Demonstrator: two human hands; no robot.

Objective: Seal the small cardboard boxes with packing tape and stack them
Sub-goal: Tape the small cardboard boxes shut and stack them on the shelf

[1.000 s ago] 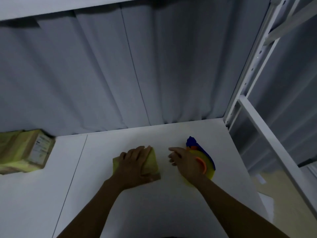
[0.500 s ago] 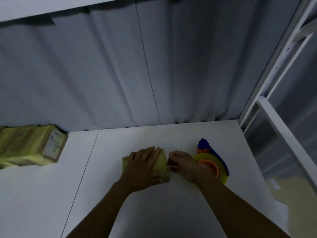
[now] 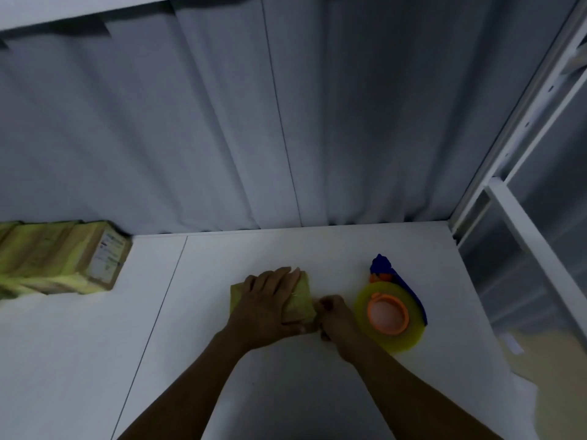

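The left grip [image 3: 268, 304] lies flat, fingers straight and together, pressing on top of the box [image 3: 300, 300]. This most likely pins the box so it cannot slide while its end is worked. The right grip [image 3: 333, 315] sits against the box's right end with its fingers curled in. In this dim light I cannot tell whether they pinch a tape end, press one down, or only touch the cardboard. Its place at that end suggests a strip is being fixed or smoothed over the edge.

The box rests on the table [image 3: 317, 249], roughly midway between the left and right edges and nearer the far edge than the near one. Its top has a yellowish sheen, probably tape already on it, so the sealing looks well along.

The dispenser [image 3: 389, 315] lies on its side just right of the right grip, towards the table's right edge. It is close enough to pick up without letting go of the box.

The stack [image 3: 57, 258] of sealed boxes sits at the far left of the table, against the curtain [image 3: 222, 138] and well apart from the work. That is likely where this box goes next.
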